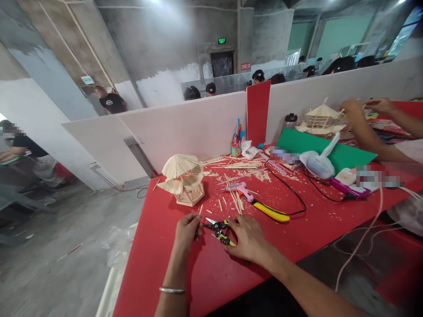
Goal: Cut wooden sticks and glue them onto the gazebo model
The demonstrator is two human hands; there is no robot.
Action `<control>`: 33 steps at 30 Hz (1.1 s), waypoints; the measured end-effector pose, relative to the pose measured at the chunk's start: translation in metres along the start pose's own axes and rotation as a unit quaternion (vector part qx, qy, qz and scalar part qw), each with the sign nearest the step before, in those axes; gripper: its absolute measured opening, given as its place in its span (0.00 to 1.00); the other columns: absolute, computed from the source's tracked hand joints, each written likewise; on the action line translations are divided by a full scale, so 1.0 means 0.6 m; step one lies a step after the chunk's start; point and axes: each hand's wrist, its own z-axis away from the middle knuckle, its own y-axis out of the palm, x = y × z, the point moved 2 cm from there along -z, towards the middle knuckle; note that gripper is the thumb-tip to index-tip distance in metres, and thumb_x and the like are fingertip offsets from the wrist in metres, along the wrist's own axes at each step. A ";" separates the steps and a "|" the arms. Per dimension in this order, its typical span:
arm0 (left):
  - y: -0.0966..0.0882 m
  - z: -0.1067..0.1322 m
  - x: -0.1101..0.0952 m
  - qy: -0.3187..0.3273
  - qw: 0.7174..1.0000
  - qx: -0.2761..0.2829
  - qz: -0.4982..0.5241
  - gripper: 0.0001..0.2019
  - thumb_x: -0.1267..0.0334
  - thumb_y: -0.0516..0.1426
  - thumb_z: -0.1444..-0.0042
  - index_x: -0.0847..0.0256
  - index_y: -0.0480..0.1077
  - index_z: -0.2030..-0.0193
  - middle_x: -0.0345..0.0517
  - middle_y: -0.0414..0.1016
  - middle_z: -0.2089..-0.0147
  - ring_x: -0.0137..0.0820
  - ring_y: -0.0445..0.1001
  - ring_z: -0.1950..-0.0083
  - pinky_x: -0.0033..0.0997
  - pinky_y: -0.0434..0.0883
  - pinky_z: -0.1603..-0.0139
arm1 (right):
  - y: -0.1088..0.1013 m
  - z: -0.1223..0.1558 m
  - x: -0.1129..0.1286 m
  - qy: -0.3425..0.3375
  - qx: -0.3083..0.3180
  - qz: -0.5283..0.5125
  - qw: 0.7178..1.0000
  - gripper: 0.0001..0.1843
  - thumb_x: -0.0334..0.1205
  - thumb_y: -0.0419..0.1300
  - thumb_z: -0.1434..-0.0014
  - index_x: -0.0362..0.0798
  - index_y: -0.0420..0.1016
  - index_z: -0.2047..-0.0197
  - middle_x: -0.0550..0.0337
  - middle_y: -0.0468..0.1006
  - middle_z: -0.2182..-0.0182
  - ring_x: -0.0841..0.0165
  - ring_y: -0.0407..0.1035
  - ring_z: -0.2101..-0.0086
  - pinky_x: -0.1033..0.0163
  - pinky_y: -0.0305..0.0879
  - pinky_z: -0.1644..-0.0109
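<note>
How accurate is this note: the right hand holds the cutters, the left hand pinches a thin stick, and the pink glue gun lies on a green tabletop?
One error: the tabletop is red, not green, as the head view shows. The right hand holds the cutters, the left hand pinches a thin stick, and the pink glue gun lies there.

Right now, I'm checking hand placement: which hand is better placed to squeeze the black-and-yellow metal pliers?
Right, I'd judge: the right hand holds the pliers by their spread handles, while the left hand seems to pinch a thin, pale wooden stick.
</note>
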 end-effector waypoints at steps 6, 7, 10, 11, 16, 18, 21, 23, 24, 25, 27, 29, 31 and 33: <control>0.000 0.000 0.025 -0.014 1.000 -0.006 -0.009 0.13 0.56 0.65 0.62 0.63 0.70 0.75 0.36 0.66 0.86 0.24 0.60 0.89 0.23 0.57 0.89 | -0.031 -0.056 0.024 -0.014 -0.001 0.001 1.000 0.17 0.49 0.52 0.32 0.51 0.80 0.56 0.53 0.79 0.58 0.61 0.71 0.54 0.62 0.62 0.53; 0.001 0.000 0.026 -0.013 1.000 -0.006 -0.002 0.14 0.55 0.65 0.62 0.63 0.71 0.74 0.36 0.66 0.85 0.24 0.60 0.88 0.23 0.58 0.89 | -0.030 -0.076 0.033 -0.014 0.016 0.010 1.000 0.16 0.46 0.50 0.31 0.53 0.79 0.55 0.55 0.79 0.57 0.62 0.72 0.53 0.62 0.62 0.54; -0.002 -0.002 0.024 0.000 1.000 -0.012 0.024 0.17 0.53 0.66 0.63 0.63 0.71 0.72 0.36 0.67 0.84 0.22 0.59 0.87 0.21 0.56 0.88 | -0.017 -0.141 0.061 -0.020 0.037 0.025 0.999 0.14 0.39 0.52 0.33 0.50 0.79 0.54 0.52 0.81 0.57 0.62 0.73 0.54 0.62 0.64 0.53; -0.004 -0.003 0.022 0.006 0.999 -0.015 0.032 0.18 0.53 0.67 0.64 0.64 0.72 0.71 0.36 0.67 0.83 0.21 0.58 0.87 0.20 0.54 0.88 | -0.011 -0.160 0.069 -0.019 0.047 0.030 0.998 0.13 0.36 0.55 0.35 0.47 0.79 0.54 0.49 0.81 0.57 0.60 0.74 0.54 0.62 0.64 0.53; -0.021 -0.003 0.010 0.029 0.996 -0.020 0.078 0.21 0.49 0.67 0.63 0.63 0.72 0.69 0.35 0.69 0.80 0.18 0.56 0.86 0.19 0.50 0.88 | 0.009 -0.215 0.087 -0.019 0.093 0.034 0.995 0.12 0.30 0.64 0.48 0.42 0.82 0.58 0.40 0.82 0.59 0.55 0.75 0.54 0.61 0.66 0.53; -0.022 -0.001 0.009 0.031 0.991 -0.016 0.128 0.22 0.49 0.69 0.65 0.63 0.71 0.69 0.36 0.69 0.80 0.18 0.55 0.87 0.19 0.48 0.88 | 0.011 -0.218 0.080 -0.012 0.098 0.025 0.995 0.11 0.30 0.66 0.51 0.43 0.83 0.62 0.40 0.82 0.61 0.54 0.76 0.56 0.61 0.67 0.55; -0.016 0.003 0.009 0.039 0.988 -0.004 0.149 0.21 0.49 0.70 0.63 0.64 0.71 0.71 0.36 0.70 0.79 0.16 0.54 0.87 0.18 0.48 0.88 | 0.014 -0.212 0.064 0.002 0.079 -0.003 0.997 0.08 0.31 0.65 0.53 0.44 0.82 0.66 0.43 0.83 0.65 0.55 0.77 0.60 0.61 0.66 0.59; -0.011 0.006 0.010 0.035 0.989 -0.004 0.147 0.22 0.48 0.70 0.63 0.64 0.71 0.70 0.36 0.69 0.80 0.17 0.55 0.86 0.18 0.48 0.88 | 0.017 -0.205 0.054 0.008 0.056 -0.035 0.998 0.08 0.29 0.63 0.52 0.45 0.82 0.67 0.46 0.83 0.65 0.56 0.76 0.60 0.61 0.65 0.58; -0.009 0.007 0.010 0.033 0.989 -0.006 0.143 0.23 0.48 0.70 0.64 0.64 0.71 0.70 0.36 0.69 0.80 0.17 0.55 0.86 0.18 0.48 0.88 | 0.019 -0.203 0.051 0.007 0.045 -0.057 0.997 0.08 0.28 0.63 0.52 0.46 0.82 0.68 0.47 0.83 0.65 0.57 0.76 0.60 0.61 0.64 0.58; -0.008 0.009 0.010 0.032 0.990 -0.008 0.139 0.23 0.47 0.70 0.64 0.64 0.71 0.70 0.36 0.69 0.81 0.17 0.55 0.87 0.18 0.48 0.88 | 0.021 -0.200 0.049 0.005 0.036 -0.083 0.996 0.08 0.28 0.62 0.52 0.46 0.81 0.68 0.49 0.83 0.66 0.58 0.76 0.60 0.62 0.64 0.58; -0.006 0.010 0.009 0.033 0.991 -0.009 0.129 0.24 0.47 0.70 0.64 0.63 0.72 0.70 0.36 0.69 0.81 0.17 0.55 0.87 0.18 0.48 0.88 | 0.025 -0.197 0.050 -0.011 0.024 -0.151 0.988 0.08 0.30 0.61 0.49 0.46 0.81 0.66 0.53 0.83 0.66 0.62 0.75 0.61 0.63 0.64 0.59; -0.005 0.011 0.008 0.034 0.992 -0.008 0.121 0.24 0.46 0.70 0.64 0.63 0.72 0.70 0.36 0.69 0.80 0.17 0.54 0.87 0.18 0.48 0.88 | 0.026 -0.196 0.054 -0.036 0.023 -0.220 0.975 0.09 0.35 0.59 0.43 0.47 0.80 0.62 0.57 0.83 0.65 0.66 0.75 0.64 0.65 0.65 0.61; -0.004 0.013 0.006 0.036 0.993 -0.008 0.115 0.23 0.46 0.70 0.64 0.63 0.72 0.69 0.35 0.68 0.80 0.17 0.54 0.87 0.18 0.49 0.88 | 0.024 -0.195 0.058 -0.055 0.022 -0.313 0.948 0.12 0.42 0.57 0.39 0.47 0.79 0.58 0.59 0.82 0.65 0.69 0.75 0.66 0.67 0.66 0.63; -0.004 0.014 0.004 0.039 0.994 -0.012 0.105 0.23 0.47 0.69 0.63 0.63 0.72 0.69 0.35 0.68 0.80 0.17 0.55 0.86 0.18 0.50 0.87 | 0.022 -0.195 0.059 -0.054 0.018 -0.457 0.888 0.15 0.49 0.61 0.41 0.46 0.78 0.59 0.59 0.82 0.66 0.69 0.74 0.67 0.66 0.67 0.62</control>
